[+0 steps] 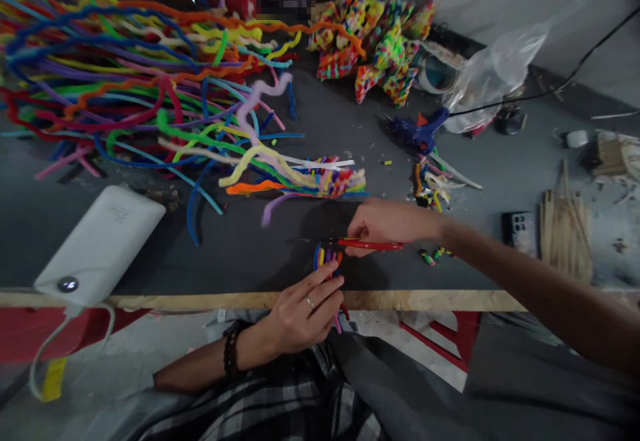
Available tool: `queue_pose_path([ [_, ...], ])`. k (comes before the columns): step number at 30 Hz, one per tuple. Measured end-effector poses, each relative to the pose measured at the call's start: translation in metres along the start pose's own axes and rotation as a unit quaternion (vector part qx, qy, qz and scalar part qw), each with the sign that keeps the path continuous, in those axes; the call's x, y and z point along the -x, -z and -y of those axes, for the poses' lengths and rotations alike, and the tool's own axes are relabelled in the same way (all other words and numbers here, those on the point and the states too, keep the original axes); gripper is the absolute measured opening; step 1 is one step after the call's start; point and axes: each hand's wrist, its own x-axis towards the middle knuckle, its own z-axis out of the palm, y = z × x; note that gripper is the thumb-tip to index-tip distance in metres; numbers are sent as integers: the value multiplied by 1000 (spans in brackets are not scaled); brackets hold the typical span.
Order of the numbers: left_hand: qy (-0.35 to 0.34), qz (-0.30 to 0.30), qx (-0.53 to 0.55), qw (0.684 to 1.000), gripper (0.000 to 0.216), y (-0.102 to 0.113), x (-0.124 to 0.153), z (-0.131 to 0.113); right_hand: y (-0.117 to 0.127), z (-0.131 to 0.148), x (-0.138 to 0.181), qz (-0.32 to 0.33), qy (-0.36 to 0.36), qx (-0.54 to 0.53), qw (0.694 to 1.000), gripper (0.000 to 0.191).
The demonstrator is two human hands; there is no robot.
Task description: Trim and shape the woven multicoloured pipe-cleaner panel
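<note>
My left hand, with a ring and a dark bead bracelet, is closed on a small bundle of colourful pipe cleaners at the table's front edge. Blue, yellow, purple and orange ends stick out above its fingers, and a few tails hang below. Just beyond, my right hand grips red-handled scissors. The dark blades point left, close above the bundle's ends; whether they are apart I cannot tell. Farther back lies a woven multicoloured piece with long pipe cleaners trailing left from it.
A heap of loose pipe cleaners covers the back left. At front left lies a white power bank with a cable. A blue glue gun, woven colourful stars, a plastic bag and wooden sticks occupy the right side.
</note>
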Motion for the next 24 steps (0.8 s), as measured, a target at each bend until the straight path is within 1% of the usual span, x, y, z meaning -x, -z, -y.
queue_pose_path([
  [3,-4,-1,1,1000,23,3,-3,-1,-5,0,6,-64,17,66,996,28],
  [5,1,-3,2,1000,23,4,-3,-2,-11,-1,11,-99,19,86,991,24],
  [7,12,-5,7,1000,25,6,-3,-3,-19,-3,15,-128,16,56,990,28],
  [10,22,-15,12,1000,29,11,-7,-2,-41,-3,18,-188,7,-61,980,45],
  [12,35,-30,5,999,31,15,-16,1,-59,1,20,-243,14,-160,957,50],
  [14,62,-39,3,997,34,20,-28,5,-78,7,21,-283,24,-289,914,42],
  [16,101,-2,20,995,49,23,-42,9,-94,12,22,-319,37,-379,868,40],
  [18,108,16,48,993,75,25,-53,12,-107,14,22,-348,31,-423,836,40],
  [20,98,24,91,991,100,23,-60,13,-114,11,22,-378,4,-439,815,40],
  [21,96,27,120,988,107,21,-61,13,-116,8,22,-396,-11,-443,805,40],
  [22,99,30,153,983,109,18,-63,13,-117,6,23,-413,-22,-446,793,39],
  [24,120,34,226,966,106,12,-64,13,-118,0,23,-435,-31,-467,769,41],
])
